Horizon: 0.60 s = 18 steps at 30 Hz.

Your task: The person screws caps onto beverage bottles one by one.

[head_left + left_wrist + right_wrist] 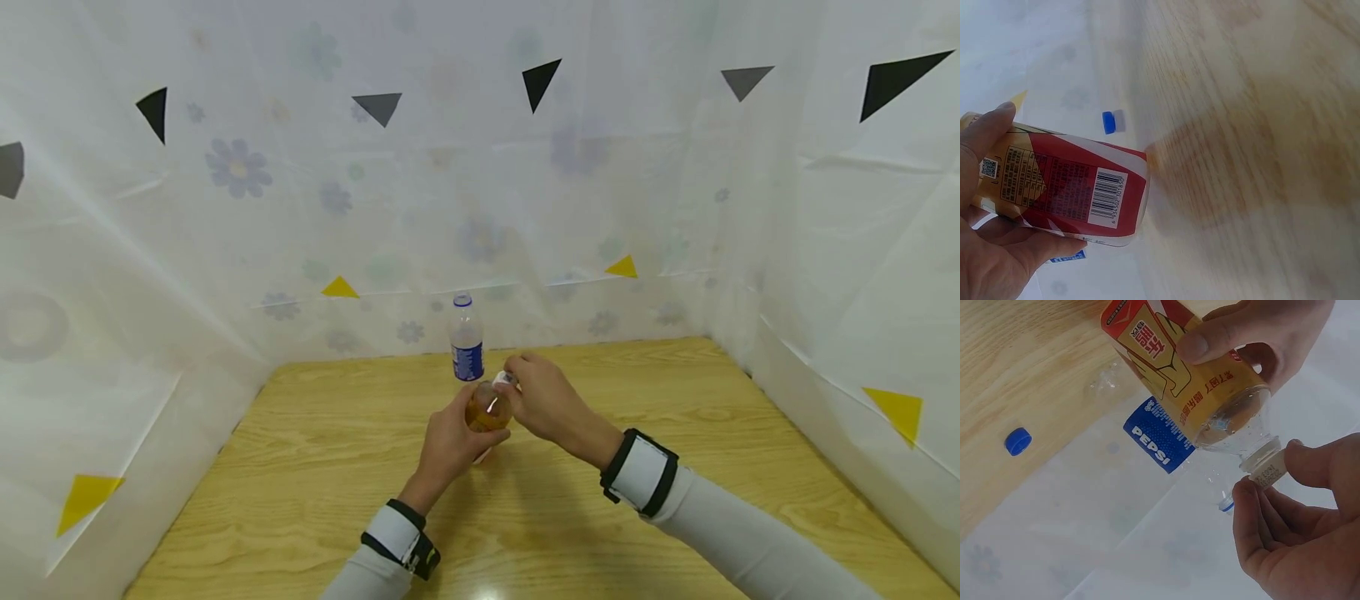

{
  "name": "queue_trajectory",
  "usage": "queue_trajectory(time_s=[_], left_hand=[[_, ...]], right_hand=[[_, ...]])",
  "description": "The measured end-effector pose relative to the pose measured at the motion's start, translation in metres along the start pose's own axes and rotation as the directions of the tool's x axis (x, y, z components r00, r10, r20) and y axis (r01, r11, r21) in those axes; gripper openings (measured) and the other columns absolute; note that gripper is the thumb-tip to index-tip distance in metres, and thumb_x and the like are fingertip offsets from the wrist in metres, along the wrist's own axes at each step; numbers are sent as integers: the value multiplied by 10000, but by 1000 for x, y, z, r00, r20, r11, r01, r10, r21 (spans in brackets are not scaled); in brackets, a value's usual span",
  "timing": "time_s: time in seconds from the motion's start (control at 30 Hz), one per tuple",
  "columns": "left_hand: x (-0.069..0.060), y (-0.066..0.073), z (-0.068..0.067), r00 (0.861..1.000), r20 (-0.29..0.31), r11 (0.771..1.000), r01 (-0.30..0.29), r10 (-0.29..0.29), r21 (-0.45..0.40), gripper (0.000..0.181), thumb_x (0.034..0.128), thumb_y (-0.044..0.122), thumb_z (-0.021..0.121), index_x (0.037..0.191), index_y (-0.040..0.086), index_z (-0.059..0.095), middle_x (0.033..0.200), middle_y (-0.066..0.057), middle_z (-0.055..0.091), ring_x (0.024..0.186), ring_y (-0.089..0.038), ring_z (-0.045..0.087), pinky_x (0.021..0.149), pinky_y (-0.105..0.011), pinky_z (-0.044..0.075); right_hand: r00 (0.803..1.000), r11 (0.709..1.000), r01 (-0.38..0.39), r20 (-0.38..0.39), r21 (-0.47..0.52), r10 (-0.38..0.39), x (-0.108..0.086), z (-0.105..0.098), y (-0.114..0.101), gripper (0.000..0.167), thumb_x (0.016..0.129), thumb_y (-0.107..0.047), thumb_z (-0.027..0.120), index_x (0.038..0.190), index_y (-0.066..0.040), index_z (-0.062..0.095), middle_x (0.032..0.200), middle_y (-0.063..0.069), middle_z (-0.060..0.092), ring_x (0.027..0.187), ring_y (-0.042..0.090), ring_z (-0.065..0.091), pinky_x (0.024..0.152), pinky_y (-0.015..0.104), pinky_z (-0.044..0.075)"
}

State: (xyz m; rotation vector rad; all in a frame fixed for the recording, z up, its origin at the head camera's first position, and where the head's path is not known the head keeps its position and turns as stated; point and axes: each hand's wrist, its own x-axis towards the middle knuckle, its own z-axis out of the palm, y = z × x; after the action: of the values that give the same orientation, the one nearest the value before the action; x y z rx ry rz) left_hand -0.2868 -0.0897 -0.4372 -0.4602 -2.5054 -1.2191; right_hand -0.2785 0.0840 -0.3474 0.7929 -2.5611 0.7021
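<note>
My left hand (444, 442) grips a drink bottle (1169, 381) round its body. The bottle has a red and yellow label and a clear shoulder; a barcode shows in the left wrist view. It is tilted, its neck toward my right hand (551, 404). That hand pinches a white cap (1268, 470) between thumb and fingers at the bottle's mouth. Whether the cap is screwed on or loose I cannot tell. Just behind stands an uncapped clear Pepsi bottle (467, 342) with a blue label. A blue cap (1017, 442) lies on the table, hidden in the head view.
The wooden table (315, 467) reaches back to a pale flowered sheet (450, 192). Similar sheeting encloses the left and right sides, with black, grey and yellow triangles on it. Black-edged white bands are strapped round both wrists.
</note>
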Motion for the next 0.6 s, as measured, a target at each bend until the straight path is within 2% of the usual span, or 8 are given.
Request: queue_trajectory(time_s=[0.23, 0.37, 0.5, 0.6], left_hand=[[1, -2, 0, 1000, 2, 1000, -7, 7, -5, 701, 793, 317, 889, 1403, 207, 563, 1168, -56, 725, 991, -221, 728, 782, -363, 605], [1, -2, 0, 1000, 3, 1000, 6, -6, -14, 701, 792, 317, 889, 1405, 216, 564, 1171, -54, 726, 993, -222, 727, 786, -368, 605], [1, -2, 1, 1000, 9, 1000, 10, -10, -11, 732, 797, 337, 884, 1434, 210, 548, 1190, -52, 723, 1006, -218, 726, 791, -365, 603], [1, -3, 2, 1000, 8, 1000, 4, -4, -9, 754, 796, 341, 884, 1449, 190, 539, 1197, -65, 719, 1005, -227, 726, 786, -369, 602]], right_hand=[[1000, 1000, -6, -1, -13, 6, 2, 4, 3, 207, 972, -160, 697, 1051, 30, 676, 959, 121, 656, 821, 209, 640, 686, 339, 572], [998, 999, -32, 46, -12, 33, 4, 1, 2, 234, 981, -185, 689, 1076, 27, 671, 973, 126, 658, 827, 214, 636, 695, 342, 566], [985, 993, -113, 126, -35, 117, 4, -7, -2, 461, 972, -280, 704, 1297, 33, 608, 1213, 210, 658, 1063, 352, 664, 873, 469, 572], [977, 989, -143, 156, -33, 147, 4, -11, -4, 573, 956, -219, 720, 1453, -19, 515, 1379, 240, 591, 1240, 418, 595, 987, 539, 520]])
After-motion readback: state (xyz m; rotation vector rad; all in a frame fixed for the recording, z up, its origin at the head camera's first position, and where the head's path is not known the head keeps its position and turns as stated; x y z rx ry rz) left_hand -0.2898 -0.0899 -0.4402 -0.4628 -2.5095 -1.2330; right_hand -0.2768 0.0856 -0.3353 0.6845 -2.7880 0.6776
